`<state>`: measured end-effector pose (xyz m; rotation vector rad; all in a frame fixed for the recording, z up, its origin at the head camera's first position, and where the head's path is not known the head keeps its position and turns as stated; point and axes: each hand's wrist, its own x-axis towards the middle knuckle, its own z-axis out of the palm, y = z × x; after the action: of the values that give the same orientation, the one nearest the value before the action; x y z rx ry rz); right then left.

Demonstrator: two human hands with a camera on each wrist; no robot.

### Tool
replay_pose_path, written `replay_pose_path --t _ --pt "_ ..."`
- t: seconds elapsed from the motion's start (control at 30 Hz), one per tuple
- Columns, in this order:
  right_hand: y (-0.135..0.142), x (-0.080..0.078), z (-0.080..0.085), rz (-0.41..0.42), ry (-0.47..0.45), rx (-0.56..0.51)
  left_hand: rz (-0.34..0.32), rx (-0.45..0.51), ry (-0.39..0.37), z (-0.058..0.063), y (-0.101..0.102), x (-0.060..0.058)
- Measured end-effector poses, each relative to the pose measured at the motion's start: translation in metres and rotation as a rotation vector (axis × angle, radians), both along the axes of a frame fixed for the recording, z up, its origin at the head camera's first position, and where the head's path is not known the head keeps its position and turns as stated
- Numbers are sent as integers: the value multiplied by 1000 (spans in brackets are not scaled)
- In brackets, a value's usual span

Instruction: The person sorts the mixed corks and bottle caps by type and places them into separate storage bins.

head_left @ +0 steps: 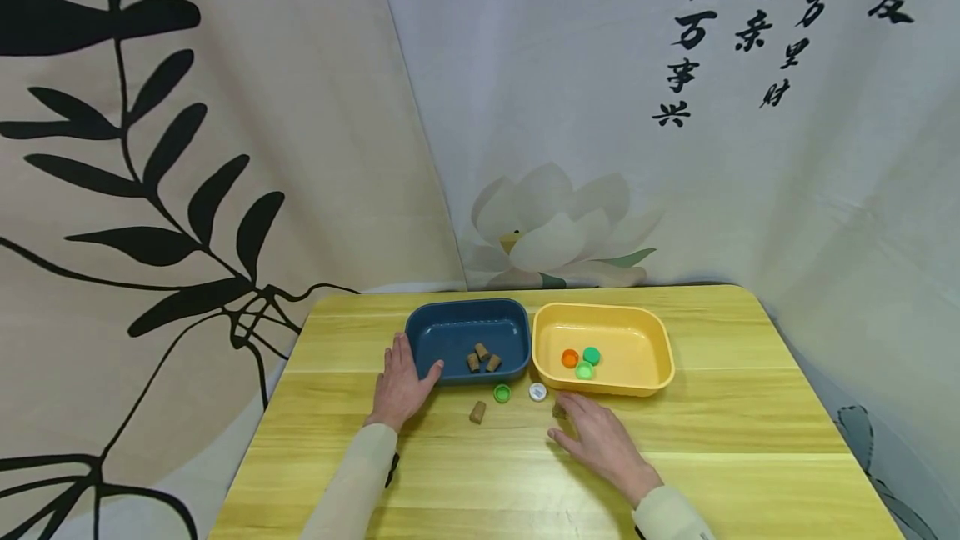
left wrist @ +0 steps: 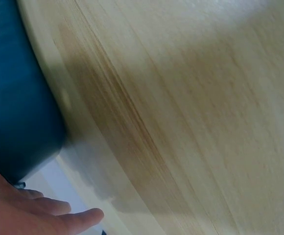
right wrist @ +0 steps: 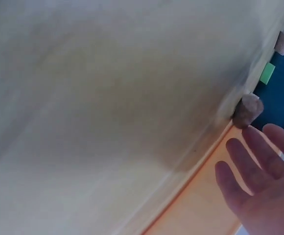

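My left hand (head_left: pixel 402 384) rests with straight fingers against the left side of the blue tray (head_left: pixel 468 307). Three corks (head_left: pixel 482 352) lie inside that tray. On the table in front, another cork (head_left: pixel 477 412) lies near a green bottle cap (head_left: pixel 502 393) and a white bottle cap (head_left: pixel 537 392). My right hand (head_left: pixel 600 438) is in front of the yellow tray (head_left: pixel 637 348), its fingers spread and loosely bent. A further cork (right wrist: pixel 248 110) is by its fingertips, partly hidden in the head view; the right wrist view shows no thumb closed on it.
Inside the yellow tray are an orange cap (head_left: pixel 570 358), a dark green cap (head_left: pixel 592 355) and a light green cap (head_left: pixel 584 370). The trays stand side by side near the back edge of the wooden table (head_left: pixel 750 440). Printed cloth (head_left: pixel 570 90) hangs behind.
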<state>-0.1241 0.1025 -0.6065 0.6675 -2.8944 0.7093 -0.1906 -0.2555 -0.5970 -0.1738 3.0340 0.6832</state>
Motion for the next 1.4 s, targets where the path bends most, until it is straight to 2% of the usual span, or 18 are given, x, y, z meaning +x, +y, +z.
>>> replay_pose_path --t 0.23,0.53,0.63,0.8,0.97,1.4 --pt "1 3 0 4 35 30 -1 12 17 1 1 1" --pt "0 0 -2 -26 -41 115 2 10 15 3 2 1" --pt "0 -1 -3 -20 -9 129 1 10 14 3 2 1" --pt "0 -2 -6 -2 102 127 0 -4 20 1 1 0" --pt "1 -3 -10 21 173 94 -4 -12 27 0 0 0" --pt "-3 0 -7 17 174 74 -2 -27 30 -1 0 0"
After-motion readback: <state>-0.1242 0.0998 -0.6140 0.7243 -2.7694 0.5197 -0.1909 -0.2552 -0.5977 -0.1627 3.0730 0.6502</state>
